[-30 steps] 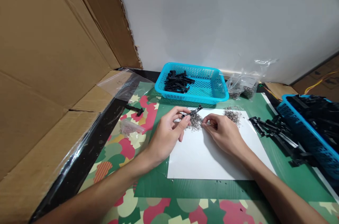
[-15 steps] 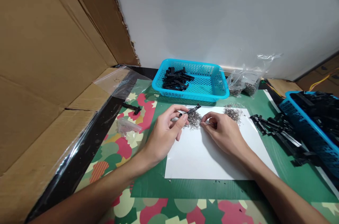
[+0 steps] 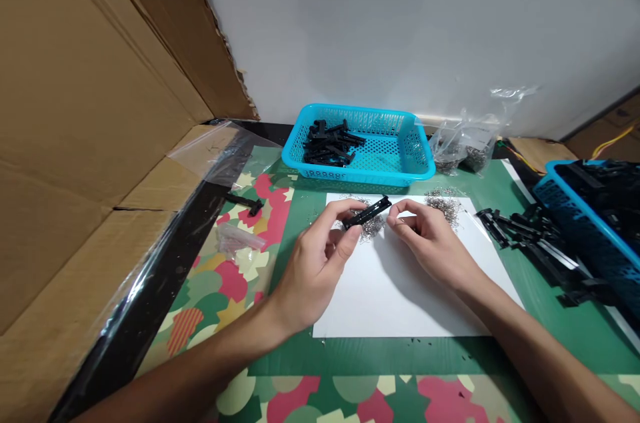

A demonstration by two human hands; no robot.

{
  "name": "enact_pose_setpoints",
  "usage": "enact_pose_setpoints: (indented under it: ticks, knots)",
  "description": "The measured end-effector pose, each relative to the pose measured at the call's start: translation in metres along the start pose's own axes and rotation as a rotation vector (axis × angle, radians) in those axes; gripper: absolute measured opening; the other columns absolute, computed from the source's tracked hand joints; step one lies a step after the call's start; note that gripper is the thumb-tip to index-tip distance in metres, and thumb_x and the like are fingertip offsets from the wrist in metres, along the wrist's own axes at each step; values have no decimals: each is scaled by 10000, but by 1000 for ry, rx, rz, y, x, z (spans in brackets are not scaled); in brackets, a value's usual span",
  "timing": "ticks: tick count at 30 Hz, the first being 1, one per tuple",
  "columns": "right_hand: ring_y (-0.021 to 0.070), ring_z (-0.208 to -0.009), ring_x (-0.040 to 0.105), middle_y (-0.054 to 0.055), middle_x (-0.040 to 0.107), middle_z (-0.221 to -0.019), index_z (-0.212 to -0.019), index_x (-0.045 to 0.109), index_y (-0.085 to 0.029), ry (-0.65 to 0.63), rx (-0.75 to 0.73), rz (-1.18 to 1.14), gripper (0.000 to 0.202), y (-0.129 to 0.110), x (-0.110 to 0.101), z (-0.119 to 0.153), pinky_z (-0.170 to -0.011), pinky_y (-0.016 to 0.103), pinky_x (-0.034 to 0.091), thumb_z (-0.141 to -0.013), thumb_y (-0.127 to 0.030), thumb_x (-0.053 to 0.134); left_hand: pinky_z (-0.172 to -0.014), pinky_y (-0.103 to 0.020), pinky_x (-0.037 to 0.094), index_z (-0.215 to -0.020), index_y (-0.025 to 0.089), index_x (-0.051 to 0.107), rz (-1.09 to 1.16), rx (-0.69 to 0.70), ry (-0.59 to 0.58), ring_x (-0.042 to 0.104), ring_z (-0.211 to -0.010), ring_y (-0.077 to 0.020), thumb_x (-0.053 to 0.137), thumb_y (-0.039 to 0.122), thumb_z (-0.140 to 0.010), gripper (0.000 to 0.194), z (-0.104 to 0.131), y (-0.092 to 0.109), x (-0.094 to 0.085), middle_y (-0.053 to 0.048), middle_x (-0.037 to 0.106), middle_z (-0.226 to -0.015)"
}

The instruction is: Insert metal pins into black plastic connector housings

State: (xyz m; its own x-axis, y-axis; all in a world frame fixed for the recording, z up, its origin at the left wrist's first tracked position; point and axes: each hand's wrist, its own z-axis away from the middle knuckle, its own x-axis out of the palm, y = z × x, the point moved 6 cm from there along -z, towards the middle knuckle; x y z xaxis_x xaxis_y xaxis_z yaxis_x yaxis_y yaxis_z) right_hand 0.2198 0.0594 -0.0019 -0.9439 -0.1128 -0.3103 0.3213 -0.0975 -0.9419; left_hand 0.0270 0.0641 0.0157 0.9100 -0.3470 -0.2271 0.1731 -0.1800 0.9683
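A black part (image 3: pixel 369 213) is held in the left hand (image 3: pixel 313 266) between thumb and fingers, slanted above the left metal pile (image 3: pixel 371 229) on the paper (image 3: pixel 400 306). The right hand (image 3: pixel 431 236) is held with thumb and fingertips nearly together, just beside the part's right end; whether anything is gripped cannot be told. More parts (image 3: pixel 330 145) are contained in the far basket (image 3: pixel 360 178); others (image 3: pixel 517 231) are strewn beside the right basket (image 3: pixel 575 204).

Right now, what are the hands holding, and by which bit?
The left hand holds a long black piece near its left end, between thumb and fingers. The right hand looks pinched, but whether it holds anything cannot be told.
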Motion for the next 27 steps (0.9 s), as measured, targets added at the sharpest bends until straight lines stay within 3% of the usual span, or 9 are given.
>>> enact_pose_setpoints:
  ticks: [6,12,16,20,27]
  knots:
    - [131,-584,416,-51,522,-623,-877,636,-223,43,-103,399,41,-5,-3,2,-561,275,265,-914,-228,619,-545,-227,388,-1342,270,596,-12,-20,14,548,-642,-81,560,424,-1084,303,-3,3,-2,-24,691,-1103]
    - [122,-527,332,-74,390,-571,-914,643,-202,57,-99,186,213,-6,-6,4,-532,280,241,-997,-389,580,-534,-231,389,-1265,246,626,-25,3,38,514,-622,-85,602,350,-1052,238,-4,8,-4,-32,688,-1131]
    - [133,-564,386,-53,450,-594,-888,688,-204,39,-145,359,160,-9,-1,5,-554,286,258,-970,-317,609,-525,-227,376,-1155,223,652,-54,12,43,517,-637,-91,620,311,-1034,153,-5,11,-4,-31,693,-1103]
    - [130,-579,388,-54,459,-611,-894,693,-207,0,-168,367,127,-12,5,6,-563,283,267,-963,-275,611,-562,-235,408,-1152,211,663,-46,15,51,514,-647,-94,637,298,-1026,155,-6,13,-5,-34,691,-1107]
    - [123,-580,334,-55,383,-626,-920,680,-189,41,-173,44,258,-13,5,7,-537,275,236,-1005,-429,642,-656,-251,452,-1090,235,812,-116,65,31,592,-792,-139,643,285,-1029,187,-7,12,-5,-33,642,-1006]
